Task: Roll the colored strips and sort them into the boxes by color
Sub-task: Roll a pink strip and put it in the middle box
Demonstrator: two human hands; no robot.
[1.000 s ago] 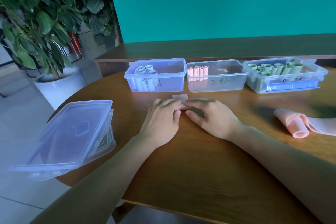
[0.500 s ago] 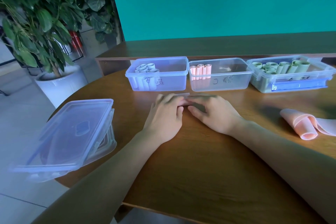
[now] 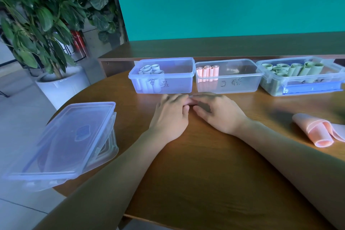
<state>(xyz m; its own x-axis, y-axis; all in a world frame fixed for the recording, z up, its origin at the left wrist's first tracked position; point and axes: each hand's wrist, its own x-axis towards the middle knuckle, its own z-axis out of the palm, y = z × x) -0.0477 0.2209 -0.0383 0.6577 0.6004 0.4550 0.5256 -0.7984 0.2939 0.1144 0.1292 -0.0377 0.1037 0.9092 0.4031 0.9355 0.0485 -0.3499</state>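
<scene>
Both the left hand [image 3: 170, 115] and right hand [image 3: 220, 112] lie palm-down on the worktop [image 3: 196, 164], fingers [image 3: 173, 99] extended and meeting over a mostly hidden pale strip [image 3: 190, 96], just short of the boxes [image 3: 162, 75].

Two bare forearms [image 3: 112, 179]; no sleeves

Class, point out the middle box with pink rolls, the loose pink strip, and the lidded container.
middle box [image 3: 242, 87], head view, bare front wall.
loose pink strip [image 3: 315, 129], head view, rolled end.
lidded container [image 3: 74, 136], head view, lid top.
</scene>
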